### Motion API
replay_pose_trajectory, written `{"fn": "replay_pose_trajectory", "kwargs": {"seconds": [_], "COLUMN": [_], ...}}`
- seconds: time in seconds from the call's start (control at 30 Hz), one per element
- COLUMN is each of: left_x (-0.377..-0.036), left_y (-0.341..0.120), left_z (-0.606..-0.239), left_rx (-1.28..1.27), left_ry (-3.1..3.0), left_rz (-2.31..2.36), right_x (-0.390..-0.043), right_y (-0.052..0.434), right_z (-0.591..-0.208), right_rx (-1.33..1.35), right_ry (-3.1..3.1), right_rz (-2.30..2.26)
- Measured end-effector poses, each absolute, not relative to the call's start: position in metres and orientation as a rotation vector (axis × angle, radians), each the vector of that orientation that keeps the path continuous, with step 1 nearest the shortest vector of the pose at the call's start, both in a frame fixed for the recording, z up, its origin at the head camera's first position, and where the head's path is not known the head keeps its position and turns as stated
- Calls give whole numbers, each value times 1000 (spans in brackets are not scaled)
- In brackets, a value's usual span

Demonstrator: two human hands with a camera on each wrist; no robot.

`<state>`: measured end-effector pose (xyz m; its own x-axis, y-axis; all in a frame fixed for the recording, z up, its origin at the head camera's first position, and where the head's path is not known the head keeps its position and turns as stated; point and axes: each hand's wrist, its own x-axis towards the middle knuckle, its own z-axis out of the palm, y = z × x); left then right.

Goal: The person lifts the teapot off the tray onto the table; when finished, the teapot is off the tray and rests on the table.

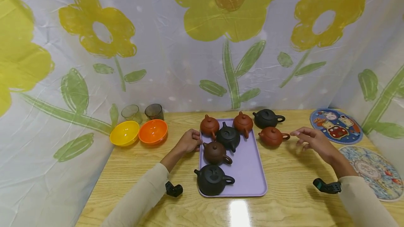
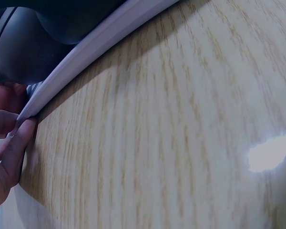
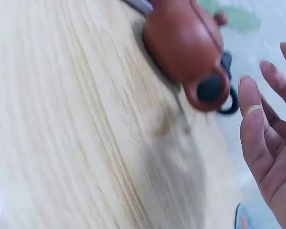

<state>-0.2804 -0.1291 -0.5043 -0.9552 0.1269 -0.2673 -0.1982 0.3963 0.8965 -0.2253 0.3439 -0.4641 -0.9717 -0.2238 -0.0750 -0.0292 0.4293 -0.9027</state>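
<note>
At the left side of the lilac tray [image 1: 247, 181], my left hand [image 1: 190, 141] pinches the rim between thumb and fingers, as the left wrist view shows. Several teapots stand on the tray: small red-brown ones at its far corners, a dark brown teapot [image 1: 215, 152], a black teapot [image 1: 228, 137] between them and a larger black teapot [image 1: 211, 179] at the near left corner. My right hand [image 1: 310, 139] hovers beside the handle of a reddish teapot [image 1: 271, 137] on the table, its fingers loosely bent and apart from the handle in the right wrist view.
Behind the reddish teapot stands another black teapot [image 1: 266, 118]. A yellow bowl [image 1: 124, 133], an orange bowl [image 1: 153, 131] and two glasses [image 1: 154, 111] are at the far left. Two round mats, one blue [image 1: 336, 125], one floral [image 1: 369, 172], lie at the right. A flowered cloth hangs behind.
</note>
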Motion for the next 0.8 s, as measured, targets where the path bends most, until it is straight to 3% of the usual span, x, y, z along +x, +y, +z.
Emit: {"fn": "replay_pose_trajectory", "kwargs": {"seconds": [0.43,0.8], "left_x": [-281,-280], "left_y": [-129,-131], "left_z": [-504,-503], "left_rx": [-63,-59], "left_ry": [2355,2350], "left_rz": [1579,1581], "right_x": [-186,-166], "right_y": [273,198], "right_z": [-455,-474], "right_rx": [-259,-284], "right_ry": [2323,2107], "right_rz": [-1587,-1552]}}
